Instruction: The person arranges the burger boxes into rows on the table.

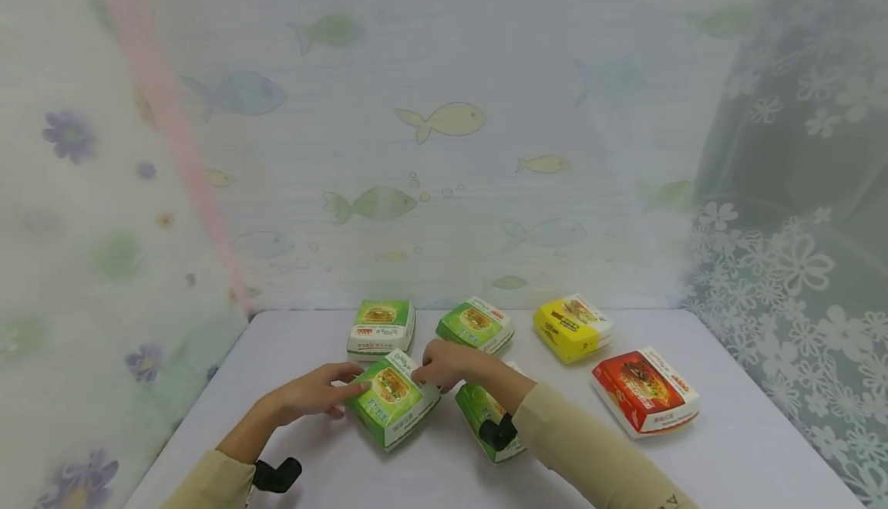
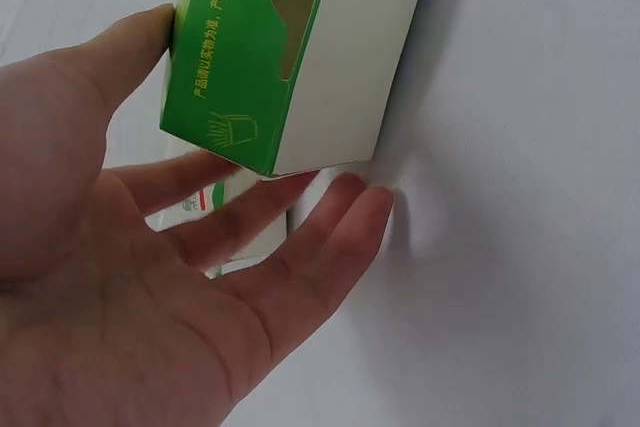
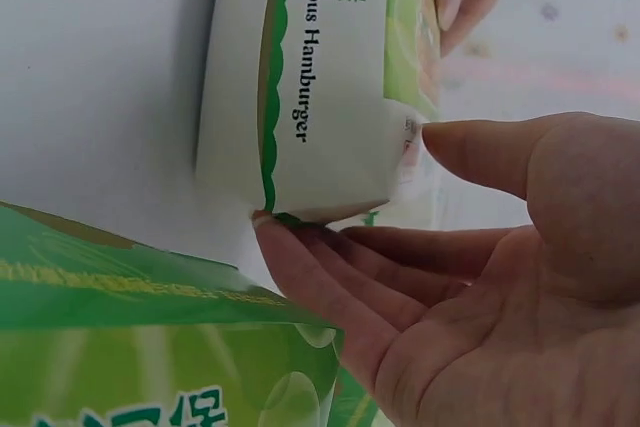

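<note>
Both hands are on a green and white hamburger box [image 1: 390, 409] at the front middle of the table. My left hand [image 1: 312, 395] holds its left side, thumb on the lid edge and fingers at the back and below, as the left wrist view shows on the green side [image 2: 225, 77]. Across from it, my right hand [image 1: 447, 365] pinches the far right corner, with the thumb on top and fingertips at the side seam [image 3: 272, 147]. The box looks slightly tilted in the left wrist view. Another green box [image 1: 475, 409] lies just right of it, partly hidden by my right forearm.
Behind the held box stand two more green boxes, one to the left [image 1: 381, 329] and one near the middle [image 1: 479, 324]. A yellow box [image 1: 572, 329] and a red box [image 1: 645, 392] sit on the right of the white table [image 1: 555, 478]. Patterned curtains [image 1: 444, 170] surround the table.
</note>
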A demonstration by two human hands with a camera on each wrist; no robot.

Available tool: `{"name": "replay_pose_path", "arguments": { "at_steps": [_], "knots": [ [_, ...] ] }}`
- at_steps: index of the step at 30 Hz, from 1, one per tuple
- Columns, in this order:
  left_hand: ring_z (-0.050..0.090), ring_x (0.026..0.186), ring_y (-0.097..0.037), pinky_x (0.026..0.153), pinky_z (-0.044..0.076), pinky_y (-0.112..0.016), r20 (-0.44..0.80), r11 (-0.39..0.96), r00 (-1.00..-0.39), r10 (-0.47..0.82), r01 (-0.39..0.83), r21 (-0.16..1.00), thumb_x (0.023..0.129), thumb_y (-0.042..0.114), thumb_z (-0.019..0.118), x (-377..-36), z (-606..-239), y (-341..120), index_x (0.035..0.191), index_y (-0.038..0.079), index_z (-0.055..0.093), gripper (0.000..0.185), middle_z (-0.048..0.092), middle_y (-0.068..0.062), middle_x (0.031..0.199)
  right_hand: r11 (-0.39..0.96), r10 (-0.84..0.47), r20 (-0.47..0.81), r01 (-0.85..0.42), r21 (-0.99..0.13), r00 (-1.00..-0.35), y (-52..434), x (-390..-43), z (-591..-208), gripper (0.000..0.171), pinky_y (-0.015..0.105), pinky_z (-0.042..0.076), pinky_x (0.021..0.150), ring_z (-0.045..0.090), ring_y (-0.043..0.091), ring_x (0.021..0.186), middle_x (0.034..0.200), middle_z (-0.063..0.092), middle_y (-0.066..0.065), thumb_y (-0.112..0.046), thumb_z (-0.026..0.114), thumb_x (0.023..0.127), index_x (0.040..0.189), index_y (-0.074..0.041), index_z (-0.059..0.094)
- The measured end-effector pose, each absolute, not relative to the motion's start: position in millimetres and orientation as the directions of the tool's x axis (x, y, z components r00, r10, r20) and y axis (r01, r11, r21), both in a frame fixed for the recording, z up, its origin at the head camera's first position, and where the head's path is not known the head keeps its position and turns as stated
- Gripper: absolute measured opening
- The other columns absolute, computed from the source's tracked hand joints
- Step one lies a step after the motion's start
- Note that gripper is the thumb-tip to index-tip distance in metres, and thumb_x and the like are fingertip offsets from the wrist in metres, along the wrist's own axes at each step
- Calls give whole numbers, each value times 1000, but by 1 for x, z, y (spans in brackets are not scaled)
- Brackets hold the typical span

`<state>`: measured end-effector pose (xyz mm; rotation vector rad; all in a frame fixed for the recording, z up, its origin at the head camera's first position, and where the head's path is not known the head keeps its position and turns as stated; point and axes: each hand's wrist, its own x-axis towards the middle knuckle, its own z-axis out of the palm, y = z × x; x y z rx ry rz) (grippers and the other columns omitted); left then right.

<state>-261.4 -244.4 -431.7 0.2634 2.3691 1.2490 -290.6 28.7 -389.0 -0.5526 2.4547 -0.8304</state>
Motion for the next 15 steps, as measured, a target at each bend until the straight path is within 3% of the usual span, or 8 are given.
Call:
{"name": "replay_pose_path", "arguments": {
  "at_steps": [7, 15],
  "knots": [
    [59, 112, -24, 86, 59, -40, -288, 533, -856, 430, -16, 846, 105, 37, 59, -266, -431, -246, 147, -1, 49, 58, 55, -16, 135, 739, -503, -318, -210, -640, -804, 29, -285, -388, 28, 39, 62, 72, 69, 22, 70, 77, 72, 14, -19, 66, 99, 78, -1, 72],
    [56, 125, -28, 95, 56, -44, -263, 480, -842, 470, -7, 877, 107, 36, 54, -270, -430, -249, 153, -1, 42, 60, 52, -19, 145, 720, -493, -350, -148, -678, -796, 27, -280, -384, 28, 45, 62, 77, 75, 32, 78, 77, 74, 18, -18, 69, 98, 79, 3, 71]
  ]
}}
